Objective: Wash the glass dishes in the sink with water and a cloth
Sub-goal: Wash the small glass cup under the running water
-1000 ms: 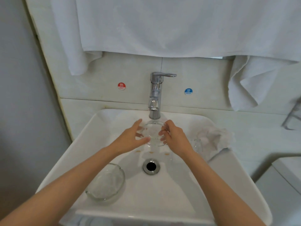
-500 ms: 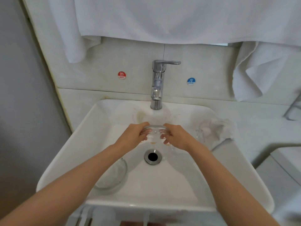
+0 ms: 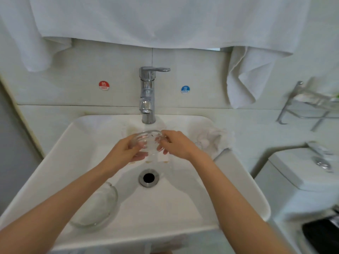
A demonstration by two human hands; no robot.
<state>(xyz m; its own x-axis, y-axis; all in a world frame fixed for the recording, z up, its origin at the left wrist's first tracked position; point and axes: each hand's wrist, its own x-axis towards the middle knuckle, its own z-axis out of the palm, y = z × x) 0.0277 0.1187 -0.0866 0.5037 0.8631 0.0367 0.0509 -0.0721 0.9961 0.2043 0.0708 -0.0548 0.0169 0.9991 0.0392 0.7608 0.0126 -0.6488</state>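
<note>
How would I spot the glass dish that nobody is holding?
Start at the white sink under the tap. In its near left corner, left of the drain, lies a clear glass dish. Unlike the held dish, gripped by the left hand and right hand below the tap, no hand holds it.

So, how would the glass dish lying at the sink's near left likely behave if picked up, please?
The glass dish is rigid and probably breakable against the hard sink. Its smooth, clear walls likely feel slippery. Resting on the sink's slope, it may slide when nudged.
</note>
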